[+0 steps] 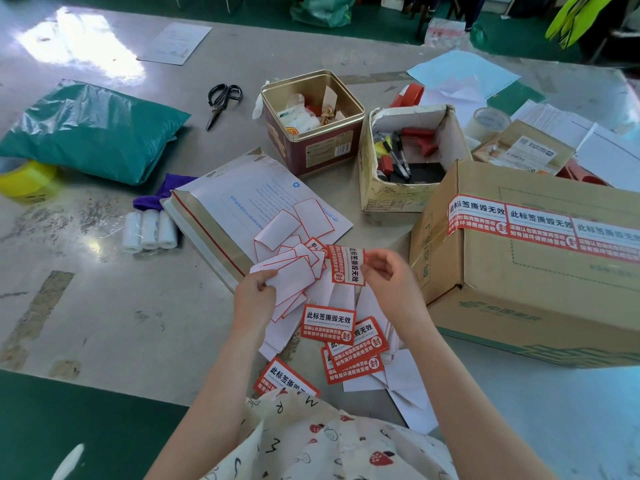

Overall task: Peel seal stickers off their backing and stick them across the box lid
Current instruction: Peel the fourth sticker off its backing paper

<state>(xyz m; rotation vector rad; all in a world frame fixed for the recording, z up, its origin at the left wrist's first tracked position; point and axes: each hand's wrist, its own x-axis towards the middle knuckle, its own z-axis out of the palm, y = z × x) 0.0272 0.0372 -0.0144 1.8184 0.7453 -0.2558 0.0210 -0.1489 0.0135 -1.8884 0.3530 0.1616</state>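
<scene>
We pinch a seal sticker point(347, 265) in our right hand point(384, 271) fingers; our left hand point(254, 292) grips empty backings point(294, 278) beside the box point(526, 271).

— Where's the box from my view?
— On the bench point(104, 306), right of both hands; the cardboard box point(526, 289) has stickers point(540, 225) across its lid.
— And behind my hands?
— An envelope point(249, 206), then a tin point(311, 133) left of an open carton point(408, 161). Scissors point(221, 102) lie farther left.
</scene>
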